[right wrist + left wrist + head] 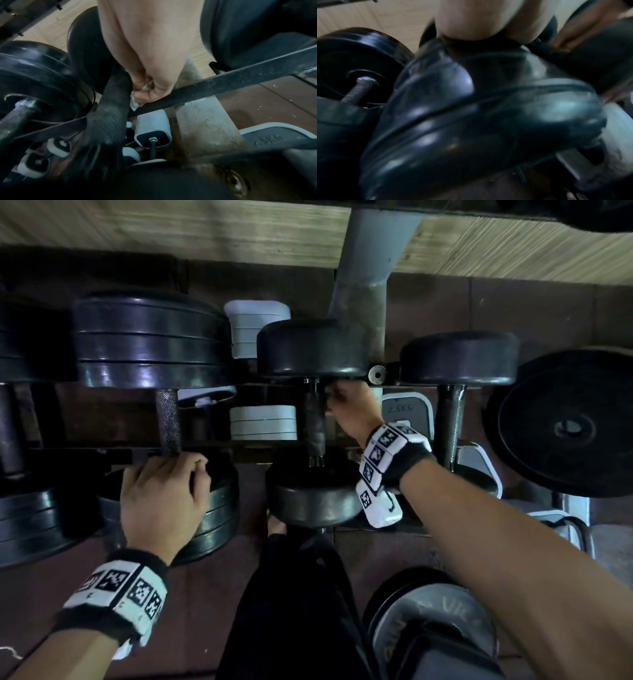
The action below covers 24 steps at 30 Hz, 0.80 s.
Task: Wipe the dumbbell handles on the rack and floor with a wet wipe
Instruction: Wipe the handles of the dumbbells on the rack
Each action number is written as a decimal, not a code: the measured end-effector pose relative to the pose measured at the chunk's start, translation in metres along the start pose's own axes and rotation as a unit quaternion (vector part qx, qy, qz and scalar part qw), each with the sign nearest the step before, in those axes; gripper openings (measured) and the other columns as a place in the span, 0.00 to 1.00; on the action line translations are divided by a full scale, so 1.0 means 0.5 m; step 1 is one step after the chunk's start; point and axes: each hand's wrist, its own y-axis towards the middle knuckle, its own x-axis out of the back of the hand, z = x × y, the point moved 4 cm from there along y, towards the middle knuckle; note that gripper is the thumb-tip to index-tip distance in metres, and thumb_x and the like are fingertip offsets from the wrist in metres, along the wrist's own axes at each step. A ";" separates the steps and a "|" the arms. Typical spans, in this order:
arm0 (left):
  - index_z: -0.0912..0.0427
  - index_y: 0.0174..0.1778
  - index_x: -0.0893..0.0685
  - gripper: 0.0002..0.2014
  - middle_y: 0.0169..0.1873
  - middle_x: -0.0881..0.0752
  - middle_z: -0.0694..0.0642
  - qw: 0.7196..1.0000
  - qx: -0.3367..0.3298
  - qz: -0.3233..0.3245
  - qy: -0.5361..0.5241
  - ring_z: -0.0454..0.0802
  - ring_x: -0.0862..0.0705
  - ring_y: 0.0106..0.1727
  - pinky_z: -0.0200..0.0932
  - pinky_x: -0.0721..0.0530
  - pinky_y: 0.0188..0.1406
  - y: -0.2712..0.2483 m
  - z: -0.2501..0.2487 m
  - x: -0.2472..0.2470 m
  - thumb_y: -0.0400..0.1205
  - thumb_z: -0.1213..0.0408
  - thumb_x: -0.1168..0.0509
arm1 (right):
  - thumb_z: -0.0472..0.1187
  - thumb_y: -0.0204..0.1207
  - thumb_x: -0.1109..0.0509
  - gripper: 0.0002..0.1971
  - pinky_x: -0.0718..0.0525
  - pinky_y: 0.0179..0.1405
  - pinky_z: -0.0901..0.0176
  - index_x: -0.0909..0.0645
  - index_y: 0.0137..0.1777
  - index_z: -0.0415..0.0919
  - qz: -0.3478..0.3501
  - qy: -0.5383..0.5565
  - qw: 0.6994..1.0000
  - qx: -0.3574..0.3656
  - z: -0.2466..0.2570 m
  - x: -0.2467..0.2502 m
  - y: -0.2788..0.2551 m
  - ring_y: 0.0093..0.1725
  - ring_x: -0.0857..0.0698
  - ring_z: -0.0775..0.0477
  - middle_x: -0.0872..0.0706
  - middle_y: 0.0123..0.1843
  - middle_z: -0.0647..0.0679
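In the head view, black dumbbells lie side by side across a low rack. My right hand (349,409) reaches to the far end of the middle dumbbell's dark knurled handle (313,419). There it pinches a crumpled white wet wipe (134,103) against the handle (113,105); the right hand (147,92) has its fingers bunched round the wipe. My left hand (164,498) sits on the near plate stack (212,508) of the left dumbbell, fingers curled over it at the near end of that knurled handle (168,419). The left wrist view shows only my palm (471,20) above the blurred black plates (471,121).
A third dumbbell (448,419) and a large black plate (568,426) lie to the right. White-and-grey weight blocks (263,422) and a 2.5KG piece (406,409) sit under the rack rail (223,83). A grey rack post (363,268) rises behind. My black-trousered leg (298,594) is below.
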 end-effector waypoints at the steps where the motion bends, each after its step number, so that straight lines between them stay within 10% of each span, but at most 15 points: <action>1: 0.56 0.44 0.13 0.11 0.29 0.16 0.60 1.000 -0.011 -0.001 0.012 0.65 0.17 0.35 0.57 0.25 0.44 0.002 -0.010 0.001 0.82 0.58 0.40 | 0.24 0.77 0.35 0.07 0.22 0.30 0.68 0.17 0.41 0.27 0.013 -0.013 1.000 0.013 0.005 -0.002 0.008 0.33 0.17 0.51 0.16 0.34 0.45; 6: 0.58 0.42 0.12 0.11 0.26 0.18 0.60 1.000 0.007 -0.007 0.016 0.64 0.19 0.29 0.54 0.23 0.34 0.003 -0.027 0.009 0.82 0.59 0.38 | 0.25 0.82 0.33 0.10 0.14 0.40 0.64 0.14 0.43 0.33 0.024 0.045 0.998 0.045 -0.021 0.005 -0.031 0.34 0.15 0.59 0.14 0.36 0.47; 11: 0.57 0.41 0.13 0.10 0.25 0.19 0.60 1.000 0.006 -0.014 0.013 0.64 0.19 0.28 0.54 0.22 0.34 0.004 -0.028 0.010 0.82 0.59 0.38 | 0.25 0.80 0.35 0.08 0.11 0.48 0.41 0.16 0.43 0.27 0.008 -0.016 0.998 0.052 -0.009 -0.003 -0.016 0.42 0.12 0.41 0.11 0.41 0.33; 17: 0.57 0.41 0.13 0.11 0.23 0.20 0.58 1.000 0.008 0.001 0.019 0.62 0.20 0.28 0.54 0.23 0.35 0.003 -0.025 0.003 0.82 0.58 0.39 | 0.26 0.80 0.33 0.10 0.20 0.39 0.56 0.15 0.40 0.35 0.006 -0.010 0.999 0.049 -0.019 -0.002 -0.042 0.36 0.19 0.52 0.15 0.34 0.48; 24: 0.57 0.41 0.13 0.11 0.24 0.20 0.59 1.000 0.012 0.002 0.023 0.63 0.19 0.28 0.54 0.23 0.36 0.001 -0.020 -0.002 0.82 0.58 0.39 | 0.26 0.79 0.36 0.12 0.17 0.42 0.53 0.13 0.45 0.38 -0.001 -0.038 0.999 0.034 -0.036 -0.022 -0.042 0.41 0.14 0.41 0.12 0.39 0.42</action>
